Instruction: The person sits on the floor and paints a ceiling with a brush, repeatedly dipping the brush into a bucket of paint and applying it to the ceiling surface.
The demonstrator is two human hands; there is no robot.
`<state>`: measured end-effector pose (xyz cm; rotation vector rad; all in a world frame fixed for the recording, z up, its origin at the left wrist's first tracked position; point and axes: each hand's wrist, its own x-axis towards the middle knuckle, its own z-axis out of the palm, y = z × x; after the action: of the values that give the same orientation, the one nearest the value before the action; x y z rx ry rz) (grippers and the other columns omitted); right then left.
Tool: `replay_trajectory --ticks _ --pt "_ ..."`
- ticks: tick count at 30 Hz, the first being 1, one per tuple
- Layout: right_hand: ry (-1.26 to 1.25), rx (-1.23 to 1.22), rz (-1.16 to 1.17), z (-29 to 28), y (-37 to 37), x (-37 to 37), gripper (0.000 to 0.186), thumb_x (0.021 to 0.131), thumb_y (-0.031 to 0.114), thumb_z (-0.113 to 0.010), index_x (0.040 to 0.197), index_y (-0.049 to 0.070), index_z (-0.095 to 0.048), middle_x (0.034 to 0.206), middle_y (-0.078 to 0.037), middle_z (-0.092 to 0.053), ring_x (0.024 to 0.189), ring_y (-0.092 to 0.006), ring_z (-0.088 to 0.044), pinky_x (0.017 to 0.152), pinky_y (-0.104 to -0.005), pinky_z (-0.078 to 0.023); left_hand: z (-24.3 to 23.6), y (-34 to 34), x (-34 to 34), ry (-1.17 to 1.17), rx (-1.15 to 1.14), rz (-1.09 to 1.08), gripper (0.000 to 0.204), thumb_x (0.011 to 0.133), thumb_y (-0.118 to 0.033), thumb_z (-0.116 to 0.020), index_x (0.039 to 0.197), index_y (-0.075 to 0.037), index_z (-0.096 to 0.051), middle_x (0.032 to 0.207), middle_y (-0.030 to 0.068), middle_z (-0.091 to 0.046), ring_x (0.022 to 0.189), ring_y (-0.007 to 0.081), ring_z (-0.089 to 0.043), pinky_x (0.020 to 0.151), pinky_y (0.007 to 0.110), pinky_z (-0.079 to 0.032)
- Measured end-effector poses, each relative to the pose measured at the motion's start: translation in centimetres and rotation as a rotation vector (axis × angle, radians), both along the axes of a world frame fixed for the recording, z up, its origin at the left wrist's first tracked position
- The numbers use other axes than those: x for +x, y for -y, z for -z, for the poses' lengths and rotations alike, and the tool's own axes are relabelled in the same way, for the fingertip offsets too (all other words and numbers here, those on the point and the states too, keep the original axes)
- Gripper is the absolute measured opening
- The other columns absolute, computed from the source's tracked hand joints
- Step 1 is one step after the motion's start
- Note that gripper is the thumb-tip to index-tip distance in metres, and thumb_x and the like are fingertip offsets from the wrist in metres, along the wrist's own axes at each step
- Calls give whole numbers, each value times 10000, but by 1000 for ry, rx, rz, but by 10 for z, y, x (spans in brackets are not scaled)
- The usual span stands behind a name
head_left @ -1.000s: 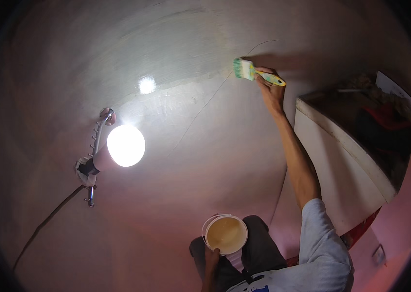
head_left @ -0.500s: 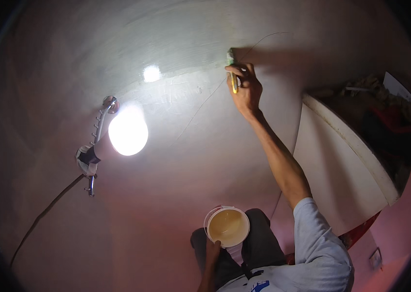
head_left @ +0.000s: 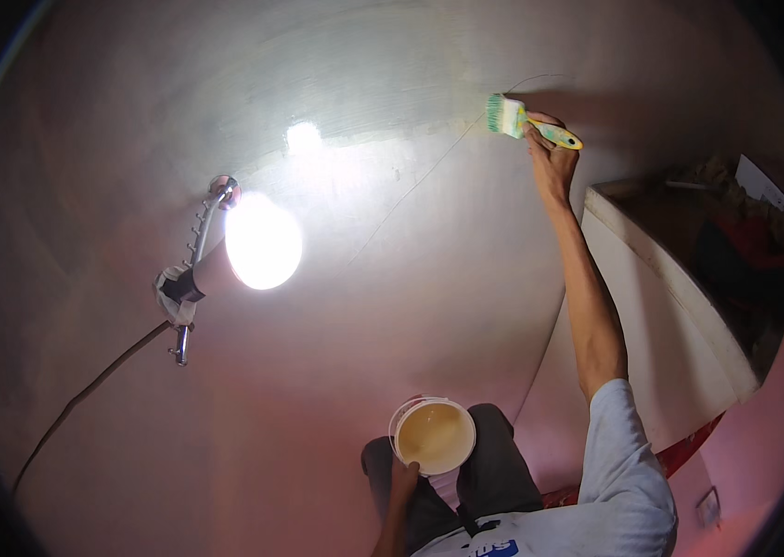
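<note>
My right hand (head_left: 552, 156) grips the yellow-green handle of a wide paintbrush (head_left: 507, 117). Its green-tipped bristles point left, at or close to the grey wall (head_left: 429, 223); I cannot tell whether they touch it. Along the wall runs a thin, dark, slanting line (head_left: 424, 178), passing just by the brush. Low in the view, my left hand (head_left: 403, 478) holds the near rim of a white bucket (head_left: 436, 436), thumb over the edge. Yellowish liquid lies inside the bucket, which is over my legs.
A bright lit bulb (head_left: 264, 241) is fixed to a metal hook rail (head_left: 199, 232) on the wall, its dark cable (head_left: 86, 390) trailing down left. On the right, a pale corner unit (head_left: 661, 278) carries a dark and red heap (head_left: 749, 241).
My right hand has moved right with the paintbrush. The brush has swung from nearly upright to lying sideways, its broad side showing. My left hand still holds the bucket.
</note>
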<state>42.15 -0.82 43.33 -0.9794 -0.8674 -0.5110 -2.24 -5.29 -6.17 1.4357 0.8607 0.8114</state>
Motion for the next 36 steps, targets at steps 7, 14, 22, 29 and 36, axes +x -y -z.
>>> replay_trajectory --ticks 7,14,22,29,36 --pt "204 90 538 -4 -13 8 239 809 41 -721 1008 172 -704 1023 -49 -640 919 -267 -668 773 -368 -536 -18 6 7 21 -57 -39 628 756 14 -494 1378 60 -425 1296 181 -567 1193 284 -563 1034 343 -423" --pt "303 10 25 -8 -46 -68 161 878 75 -696 1031 128 -702 1008 -52 -637 876 -190 -662 751 -308 -530 -21 5 3 4 54 -45 580 758 11 -491 1335 69 -458 1238 177 -595 1123 274 -600 977 342 -458" --pt "-96 44 -79 -34 3 38 200 916 134 -706 1110 87 -698 1028 -30 -690 877 -106 -667 657 -238 -541 -20 2 4 -39 31 -19 631 744 26 -505 1370 62 -429 1283 181 -569 1189 284 -566 1022 343 -433" --pt "65 228 429 -37 24 92 164 864 43 -697 1016 105 -692 1043 -45 -676 981 -225 -664 836 -352 -528 -1 -1 6 70 13 11 635 740 18 -497 1370 61 -433 1294 175 -559 1204 271 -547 1041 340 -411" --pt "391 80 657 -35 -45 4 179 819 57 -689 952 174 -711 995 -72 -637 854 -288 -669 736 -376 -536 -7 5 4 34 -7 23 601 748 15 -506 1345 64 -458 1271 169 -580 1179 273 -566 1024 347 -425"
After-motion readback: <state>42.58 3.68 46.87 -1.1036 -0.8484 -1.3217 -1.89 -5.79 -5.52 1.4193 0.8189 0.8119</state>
